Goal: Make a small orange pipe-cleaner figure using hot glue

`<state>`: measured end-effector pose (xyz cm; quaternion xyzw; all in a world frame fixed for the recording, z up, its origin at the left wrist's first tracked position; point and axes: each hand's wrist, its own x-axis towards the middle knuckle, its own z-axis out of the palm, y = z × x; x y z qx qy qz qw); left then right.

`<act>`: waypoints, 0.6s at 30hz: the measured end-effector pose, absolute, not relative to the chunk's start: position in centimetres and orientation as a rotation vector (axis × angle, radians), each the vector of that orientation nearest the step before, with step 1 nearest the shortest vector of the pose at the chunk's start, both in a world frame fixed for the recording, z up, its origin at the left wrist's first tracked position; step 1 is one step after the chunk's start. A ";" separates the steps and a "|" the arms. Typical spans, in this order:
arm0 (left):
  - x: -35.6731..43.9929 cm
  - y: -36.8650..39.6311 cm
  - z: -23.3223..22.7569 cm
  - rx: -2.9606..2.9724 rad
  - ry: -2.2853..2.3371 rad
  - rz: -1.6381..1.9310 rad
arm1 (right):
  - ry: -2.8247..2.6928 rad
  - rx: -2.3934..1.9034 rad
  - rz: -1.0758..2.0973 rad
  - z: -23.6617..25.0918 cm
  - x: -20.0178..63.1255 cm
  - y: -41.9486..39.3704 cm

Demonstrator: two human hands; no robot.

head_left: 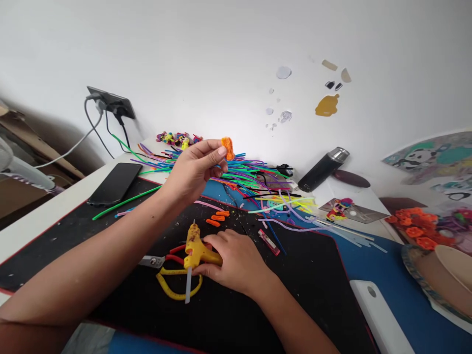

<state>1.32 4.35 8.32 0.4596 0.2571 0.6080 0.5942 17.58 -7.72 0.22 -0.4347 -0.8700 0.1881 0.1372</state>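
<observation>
My left hand [202, 164] is raised above the table, its thumb and fingers pinching a small fuzzy orange pipe-cleaner piece [228, 148]. Lower down, my right hand [236, 258] grips the handle of a yellow hot glue gun [195, 248], whose nozzle points away from me and whose clear glue stick [188, 286] pokes out toward me. Several short orange pipe-cleaner pieces [217, 218] lie on the black mat just beyond the right hand. Red-handled scissors or pliers [153, 261] and a yellow-handled tool [171, 292] lie beside and partly under the glue gun.
A heap of colourful pipe cleaners [250, 169] spreads along the back. On the mat [302, 295] are a phone [115, 184] and a pink lighter [269, 242]. A black flask [322, 169] leans at the back right. Orange flowers [416, 226], a basket [424, 280] and a white object [381, 314] stand right.
</observation>
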 end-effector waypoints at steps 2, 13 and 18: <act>1.4 4.3 8.3 1.055 0.605 1.389 | -2.427 -1.241 0.591 0.3 17.8 -7.5; 1.3 5.3 7.6 0.981 0.637 1.337 | -2.199 -1.595 0.483 0.3 17.0 -4.5; 1.3 5.3 7.6 0.986 0.632 1.324 | -2.299 -1.693 0.452 0.1 16.7 -4.2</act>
